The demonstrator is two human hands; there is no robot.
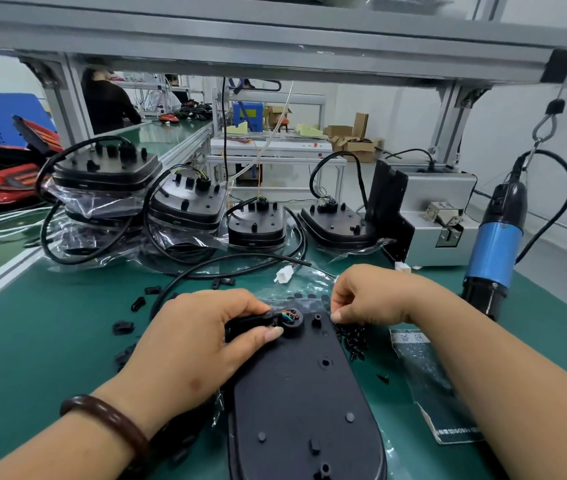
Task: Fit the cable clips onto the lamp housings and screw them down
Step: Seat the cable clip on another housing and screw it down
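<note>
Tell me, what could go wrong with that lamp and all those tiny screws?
1. The coloured wires lie bare where the left hand pinches the cable on the lamp housing. A clip pressed down there might nip them.
2. The screws sit in a loose pile beside the right hand. Some could scatter and get lost.

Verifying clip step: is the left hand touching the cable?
Touching. Head view: the left hand pinches the cable between thumb and forefinger, on the housing.

My left grip point(188, 341) covers most of the clip point(251, 322); what, if anything, my right grip point(368, 299) pinches is too small to tell.
</note>
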